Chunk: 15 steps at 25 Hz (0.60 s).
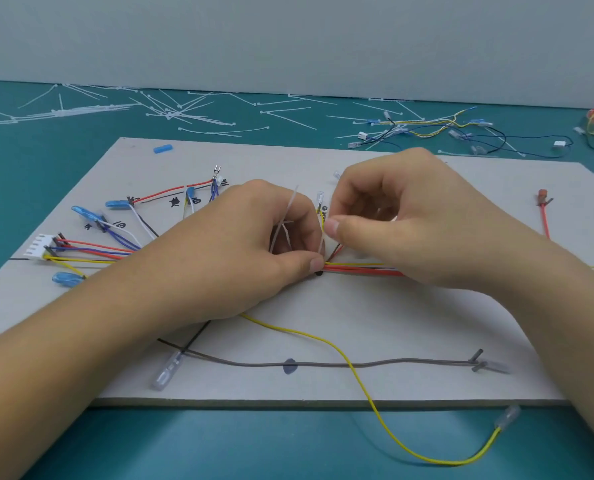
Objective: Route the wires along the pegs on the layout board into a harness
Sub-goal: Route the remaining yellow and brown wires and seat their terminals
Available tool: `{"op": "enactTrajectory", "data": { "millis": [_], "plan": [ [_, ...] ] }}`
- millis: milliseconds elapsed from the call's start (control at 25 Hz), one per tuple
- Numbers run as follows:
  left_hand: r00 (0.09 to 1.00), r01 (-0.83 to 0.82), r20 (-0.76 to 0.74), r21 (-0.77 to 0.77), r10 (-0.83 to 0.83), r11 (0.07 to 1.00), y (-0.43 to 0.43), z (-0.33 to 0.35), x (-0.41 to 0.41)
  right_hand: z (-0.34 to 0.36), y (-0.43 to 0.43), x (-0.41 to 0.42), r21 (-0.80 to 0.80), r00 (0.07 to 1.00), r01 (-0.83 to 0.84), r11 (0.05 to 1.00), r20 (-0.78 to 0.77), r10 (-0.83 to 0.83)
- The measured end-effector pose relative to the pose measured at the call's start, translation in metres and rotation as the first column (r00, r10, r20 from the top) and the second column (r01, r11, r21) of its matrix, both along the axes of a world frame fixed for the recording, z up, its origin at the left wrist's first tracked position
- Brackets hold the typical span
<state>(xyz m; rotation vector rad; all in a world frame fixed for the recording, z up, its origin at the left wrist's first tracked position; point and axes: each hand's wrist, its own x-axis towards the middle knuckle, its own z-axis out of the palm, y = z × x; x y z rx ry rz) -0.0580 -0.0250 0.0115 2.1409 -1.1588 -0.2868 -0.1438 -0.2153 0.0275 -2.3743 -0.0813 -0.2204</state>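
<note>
A grey layout board [323,299] lies on the teal table with red, blue, yellow, white and black wires fanned from a white connector [39,247] at its left. The wire bundle [361,268] runs rightwards across the board's middle. My left hand [254,251] pinches a translucent cable tie [287,223] at the bundle, its fingers curled round the tie's loop. My right hand [403,216] pinches the tie's other strand just above the bundle. A loose yellow wire [354,372] trails off the board's front edge. A grey wire [323,364] runs to two pegs [477,360].
Many loose white cable ties [171,110] are strewn along the back of the table. A second tangle of wires [455,131] with connectors lies at the back right. A red terminal wire [544,216] stands at the board's right. A blue sleeve [163,148] lies on the board's far edge.
</note>
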Motion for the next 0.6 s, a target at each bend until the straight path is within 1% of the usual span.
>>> {"op": "enactTrajectory", "data": {
  "millis": [80, 160, 400, 600],
  "plan": [
    [1.0, -0.002, 0.005, -0.003, 0.002, 1.0, 0.0002, -0.0001, -0.0002, -0.0009, 0.0053, -0.0009, 0.018, 0.999, -0.046, 0.999, -0.024, 0.046],
    [1.0, -0.005, 0.002, 0.001, 0.005, 1.0, 0.0004, 0.0, 0.0003, -0.0018, 0.0063, -0.0002, 0.013, 0.999, -0.049, 0.999, -0.013, 0.049],
    [1.0, -0.025, -0.007, 0.015, 0.025, 1.0, 0.0003, -0.0023, 0.0012, -0.0013, 0.0073, -0.0015, -0.05, 0.994, -0.068, 0.996, 0.082, 0.072],
    [0.998, -0.03, -0.047, 0.026, 0.031, 0.999, -0.0009, -0.0023, 0.0009, -0.0009, 0.0058, -0.0034, -0.117, 0.985, -0.078, 0.99, 0.143, 0.095]
  ]
}}
